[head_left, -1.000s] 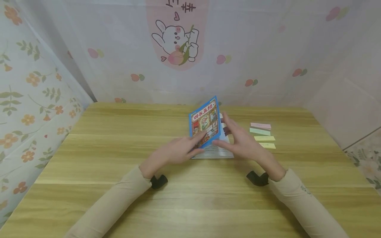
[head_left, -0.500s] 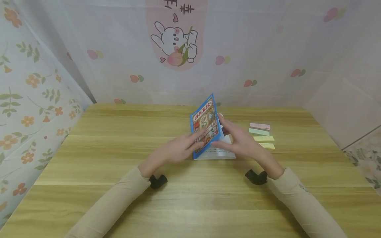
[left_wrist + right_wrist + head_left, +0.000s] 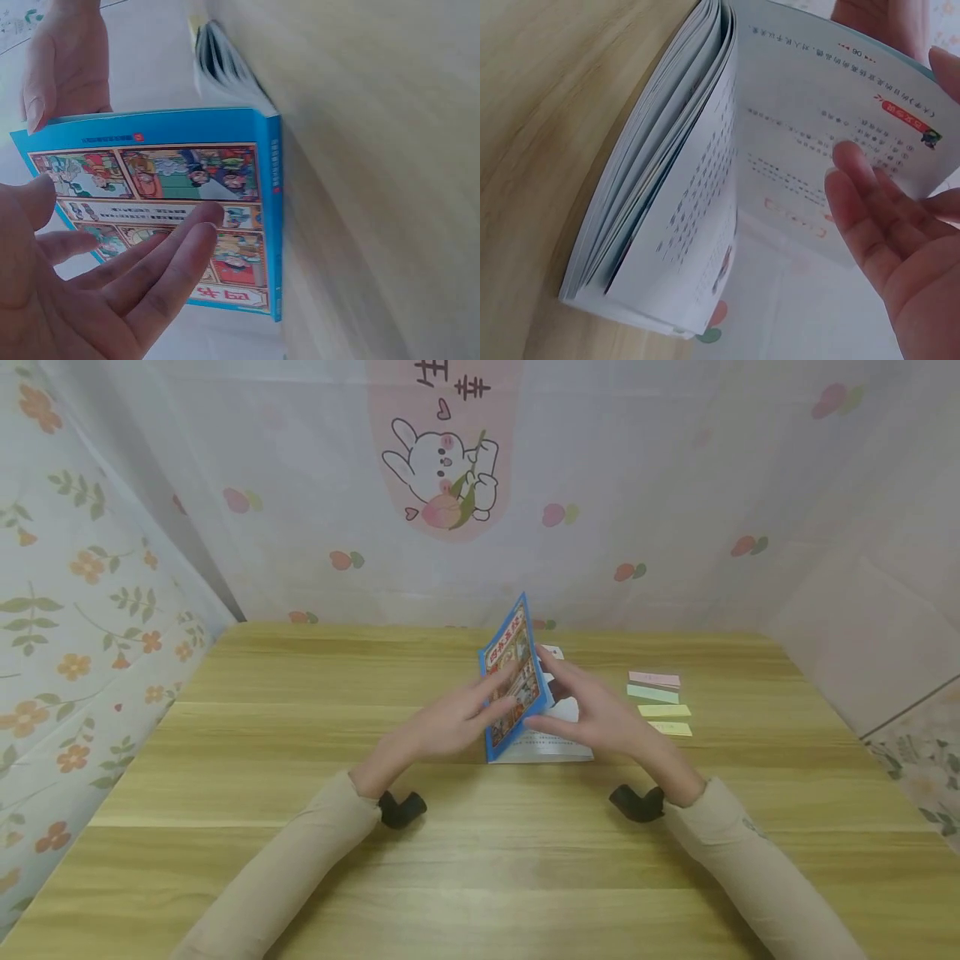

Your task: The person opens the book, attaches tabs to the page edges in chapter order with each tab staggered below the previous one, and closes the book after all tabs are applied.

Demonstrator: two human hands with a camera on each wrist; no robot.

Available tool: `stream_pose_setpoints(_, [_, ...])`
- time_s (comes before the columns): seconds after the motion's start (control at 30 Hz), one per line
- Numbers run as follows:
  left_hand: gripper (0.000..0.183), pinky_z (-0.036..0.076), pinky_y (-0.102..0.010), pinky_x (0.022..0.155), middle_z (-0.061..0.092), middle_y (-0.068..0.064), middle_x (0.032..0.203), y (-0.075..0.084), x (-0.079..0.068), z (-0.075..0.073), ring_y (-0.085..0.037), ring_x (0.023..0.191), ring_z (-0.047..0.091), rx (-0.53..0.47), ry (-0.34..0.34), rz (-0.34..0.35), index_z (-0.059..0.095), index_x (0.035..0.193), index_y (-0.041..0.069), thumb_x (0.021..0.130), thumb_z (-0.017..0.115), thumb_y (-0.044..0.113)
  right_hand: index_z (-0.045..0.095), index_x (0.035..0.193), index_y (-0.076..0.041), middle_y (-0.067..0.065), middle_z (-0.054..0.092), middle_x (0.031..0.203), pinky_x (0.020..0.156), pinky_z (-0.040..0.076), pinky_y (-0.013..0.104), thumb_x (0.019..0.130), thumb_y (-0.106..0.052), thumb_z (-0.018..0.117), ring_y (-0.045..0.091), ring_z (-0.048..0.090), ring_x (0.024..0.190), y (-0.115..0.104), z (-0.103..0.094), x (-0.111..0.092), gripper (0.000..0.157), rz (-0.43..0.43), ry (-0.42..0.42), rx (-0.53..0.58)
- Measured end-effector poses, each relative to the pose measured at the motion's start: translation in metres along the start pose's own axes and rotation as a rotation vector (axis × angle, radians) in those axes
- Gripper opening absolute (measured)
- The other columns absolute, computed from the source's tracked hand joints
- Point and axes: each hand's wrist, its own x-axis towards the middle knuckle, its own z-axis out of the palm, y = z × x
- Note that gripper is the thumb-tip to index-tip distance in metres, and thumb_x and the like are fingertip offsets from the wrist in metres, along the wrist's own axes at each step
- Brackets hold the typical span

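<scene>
A blue-edged book (image 3: pixel 501 652) with small colourful pictures on its front stands partly open on the table, its cover tilted up. My left hand (image 3: pixel 442 722) lies along the outside of the cover, with long, loose fingers against the pictures (image 3: pixel 195 176). On the other side my right hand (image 3: pixel 607 714) holds the cover's free edge between its thumb and fingers. Seen from the right wrist, my right fingers (image 3: pixel 885 217) are at the printed inner page, and a thick block of pages (image 3: pixel 675 195) fans up beside it.
Several paper strips, one pink (image 3: pixel 654 679), one green (image 3: pixel 652 694) and yellow ones (image 3: pixel 664 711), lie to the right of the book. A wood-grain table (image 3: pixel 225 735) spreads around it. A patterned curtain (image 3: pixel 300 485) hangs behind the table.
The book's cover has swung up and to the left, so its front shows more edge-on. My right hand has moved slightly left with it, and the left hand stays against the front.
</scene>
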Motion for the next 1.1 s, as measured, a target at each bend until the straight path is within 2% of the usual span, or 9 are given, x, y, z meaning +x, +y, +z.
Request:
stream_pose_setpoints(0.03, [0.061, 0.043, -0.045, 0.108, 0.023, -0.012, 0.165, 0.001, 0.001, -0.001, -0.028, 0.140, 0.044, -0.008, 0.018, 0.008, 0.013, 0.164, 0.018, 0.110, 0.034, 0.040, 0.020, 0.161, -0.006, 0.010, 0.059, 0.136, 0.089, 0.052, 0.047, 0.090, -0.019, 0.079, 0.018, 0.068, 0.098, 0.000, 0.000, 0.001, 0.093, -0.008, -0.002, 0.003])
stream_pose_setpoints(0.13, [0.060, 0.047, -0.044, 0.104, 0.040, -0.015, 0.155, 0.003, 0.004, -0.003, -0.027, 0.130, 0.054, -0.019, 0.080, 0.026, 0.018, 0.163, 0.014, 0.111, 0.037, 0.035, 0.021, 0.161, -0.006, 0.009, 0.058, 0.137, 0.088, 0.054, 0.041, 0.089, -0.017, 0.079, 0.018, 0.068, 0.097, 0.000, 0.003, 0.005, 0.092, -0.029, -0.012, 0.015])
stream_pose_setpoints(0.27, [0.056, 0.053, -0.038, 0.092, 0.059, -0.014, 0.128, 0.005, 0.008, -0.006, -0.024, 0.109, 0.063, -0.042, 0.160, 0.053, 0.025, 0.160, 0.007, 0.111, 0.039, 0.030, 0.023, 0.161, -0.006, 0.011, 0.057, 0.139, 0.085, 0.056, 0.036, 0.089, -0.012, 0.078, 0.019, 0.068, 0.095, 0.001, 0.007, 0.010, 0.091, -0.066, -0.019, 0.050])
stream_pose_setpoints(0.37, [0.054, 0.055, -0.035, 0.080, 0.061, -0.012, 0.113, 0.006, 0.011, -0.009, -0.025, 0.094, 0.065, -0.068, 0.203, 0.078, 0.028, 0.158, 0.003, 0.110, 0.041, 0.027, 0.024, 0.159, -0.002, 0.015, 0.054, 0.143, 0.084, 0.057, 0.036, 0.088, -0.007, 0.078, 0.020, 0.068, 0.095, 0.002, 0.010, 0.012, 0.090, -0.097, -0.018, 0.067])
stream_pose_setpoints(0.47, [0.053, 0.054, -0.033, 0.073, 0.060, -0.009, 0.106, 0.007, 0.012, -0.011, -0.026, 0.084, 0.065, -0.066, 0.232, 0.083, 0.031, 0.157, 0.003, 0.110, 0.042, 0.026, 0.026, 0.158, -0.001, 0.018, 0.049, 0.148, 0.085, 0.056, 0.036, 0.087, -0.006, 0.079, 0.020, 0.068, 0.098, 0.002, 0.012, 0.014, 0.089, -0.100, -0.019, 0.077])
stream_pose_setpoints(0.7, [0.050, 0.053, -0.035, 0.076, 0.055, -0.009, 0.125, 0.009, 0.007, -0.014, -0.026, 0.088, 0.065, -0.024, 0.250, 0.027, 0.039, 0.156, 0.013, 0.110, 0.042, 0.033, 0.026, 0.159, -0.003, 0.016, 0.047, 0.150, 0.088, 0.056, 0.038, 0.089, -0.008, 0.077, 0.023, 0.066, 0.103, 0.001, 0.016, 0.018, 0.087, -0.064, -0.064, 0.110])
stream_pose_setpoints(0.9, [0.050, 0.053, -0.036, 0.078, 0.054, -0.007, 0.129, 0.010, 0.004, -0.016, -0.020, 0.092, 0.061, 0.023, 0.256, 0.007, 0.042, 0.155, 0.016, 0.109, 0.042, 0.036, 0.027, 0.160, -0.007, 0.011, 0.052, 0.142, 0.089, 0.055, 0.039, 0.090, -0.011, 0.078, 0.023, 0.066, 0.104, 0.001, 0.019, 0.021, 0.087, -0.044, -0.083, 0.114])
stream_pose_setpoints(1.07, [0.048, 0.054, -0.037, 0.079, 0.055, -0.007, 0.133, 0.010, 0.002, -0.018, -0.019, 0.093, 0.062, 0.030, 0.260, 0.012, 0.047, 0.152, 0.016, 0.109, 0.044, 0.037, 0.030, 0.158, -0.005, 0.010, 0.055, 0.141, 0.090, 0.054, 0.040, 0.090, -0.016, 0.079, 0.023, 0.066, 0.103, 0.002, 0.021, 0.024, 0.085, -0.024, -0.097, 0.085])
stream_pose_setpoints(1.1, [0.048, 0.054, -0.037, 0.079, 0.056, -0.008, 0.133, 0.009, 0.002, -0.018, -0.020, 0.092, 0.063, 0.031, 0.263, 0.017, 0.048, 0.151, 0.015, 0.109, 0.045, 0.036, 0.030, 0.159, -0.006, 0.009, 0.056, 0.140, 0.094, 0.052, 0.040, 0.090, -0.018, 0.079, 0.023, 0.066, 0.102, 0.003, 0.021, 0.024, 0.086, -0.019, -0.099, 0.075])
